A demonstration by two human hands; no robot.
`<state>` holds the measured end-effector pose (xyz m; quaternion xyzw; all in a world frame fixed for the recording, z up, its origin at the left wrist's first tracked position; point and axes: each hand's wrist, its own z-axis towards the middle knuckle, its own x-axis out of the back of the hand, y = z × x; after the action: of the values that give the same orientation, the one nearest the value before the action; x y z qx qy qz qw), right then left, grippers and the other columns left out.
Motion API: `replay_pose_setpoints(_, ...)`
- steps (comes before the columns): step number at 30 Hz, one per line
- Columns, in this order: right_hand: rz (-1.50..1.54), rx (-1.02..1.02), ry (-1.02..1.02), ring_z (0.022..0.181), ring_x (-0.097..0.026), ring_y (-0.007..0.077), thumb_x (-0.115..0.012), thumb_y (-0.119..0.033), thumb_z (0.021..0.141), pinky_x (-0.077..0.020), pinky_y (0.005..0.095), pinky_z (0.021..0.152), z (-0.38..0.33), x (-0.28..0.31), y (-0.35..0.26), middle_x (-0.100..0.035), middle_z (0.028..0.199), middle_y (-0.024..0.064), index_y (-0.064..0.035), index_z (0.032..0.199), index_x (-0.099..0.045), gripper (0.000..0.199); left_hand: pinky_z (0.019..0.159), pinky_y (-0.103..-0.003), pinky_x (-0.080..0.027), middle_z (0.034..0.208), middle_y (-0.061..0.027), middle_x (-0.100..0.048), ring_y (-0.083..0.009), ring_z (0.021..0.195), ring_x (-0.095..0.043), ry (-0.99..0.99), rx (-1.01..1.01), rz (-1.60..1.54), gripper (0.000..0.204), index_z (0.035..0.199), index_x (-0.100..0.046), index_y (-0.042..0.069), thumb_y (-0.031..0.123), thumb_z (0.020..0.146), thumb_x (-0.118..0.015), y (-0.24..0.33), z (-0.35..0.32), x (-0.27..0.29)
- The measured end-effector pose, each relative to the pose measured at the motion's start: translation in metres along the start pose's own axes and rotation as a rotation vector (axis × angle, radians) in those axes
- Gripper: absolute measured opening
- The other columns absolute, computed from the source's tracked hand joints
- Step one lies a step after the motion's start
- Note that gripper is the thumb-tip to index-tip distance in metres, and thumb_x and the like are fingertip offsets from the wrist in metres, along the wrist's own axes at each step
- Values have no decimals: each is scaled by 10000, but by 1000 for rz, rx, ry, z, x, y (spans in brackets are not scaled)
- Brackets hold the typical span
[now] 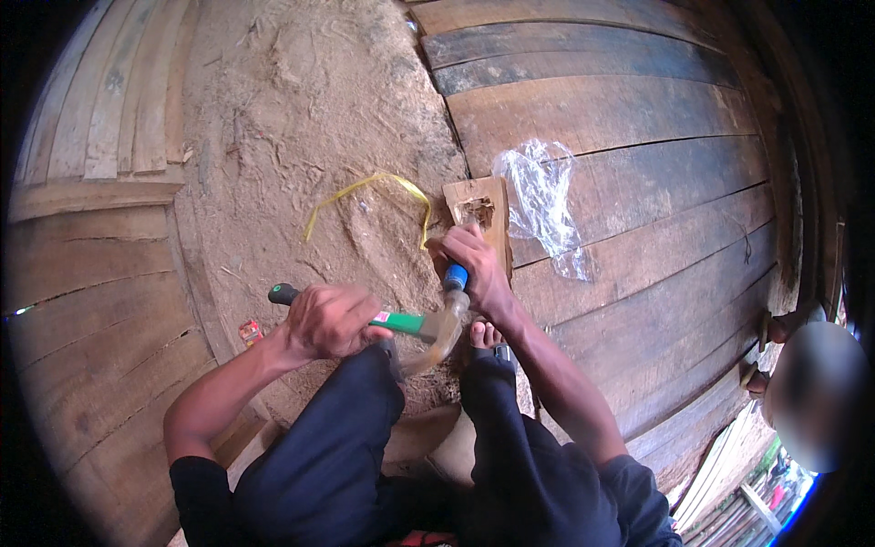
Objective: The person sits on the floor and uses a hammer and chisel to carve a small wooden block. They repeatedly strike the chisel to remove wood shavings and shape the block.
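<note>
My left hand [333, 322] is wrapped round the green and black handle of a claw hammer [401, 321]. The hammer's head is slightly blurred and lies against or very close to the butt end of a chisel [456, 276]. My right hand [472, 263] grips that chisel round its blue handle. Its blade is mostly hidden by my fingers and points into a rough, splintered hollow in a wooden block [463, 190]. I cannot see how deep the blade's tip sits.
A yellow plastic strap [369, 180] curves over the dirt floor [273, 100]. Clear plastic wrap [540, 196] lies on the planks [629, 173] at right. A small red packet [250, 333] is left of my knee. Another person [811, 392] is at the far right.
</note>
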<state>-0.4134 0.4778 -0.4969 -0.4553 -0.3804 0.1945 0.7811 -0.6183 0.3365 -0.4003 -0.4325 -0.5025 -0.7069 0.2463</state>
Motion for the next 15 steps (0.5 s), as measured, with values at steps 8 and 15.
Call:
replay_pose_setpoints(8,-8,-22,15,804,-577,301,-640,-55,698,-401,379,781,2,-1,0,-579,807,108,-47,948,-600,254,447,-368,-451,620,-75,-485,-255,516,-568,17,70,-3,416,780,-528,51,441,921,-556,2,-1,-1)
replay_pose_setpoints(15,-25,-22,-15,813,-578,324,-656,-73,665,-416,395,791,-1,-2,1,-595,821,121,-38,948,-600,290,452,-395,-452,604,-87,-469,-276,512,-566,10,61,-62,399,789,-521,52,427,919,-565,6,1,-3)
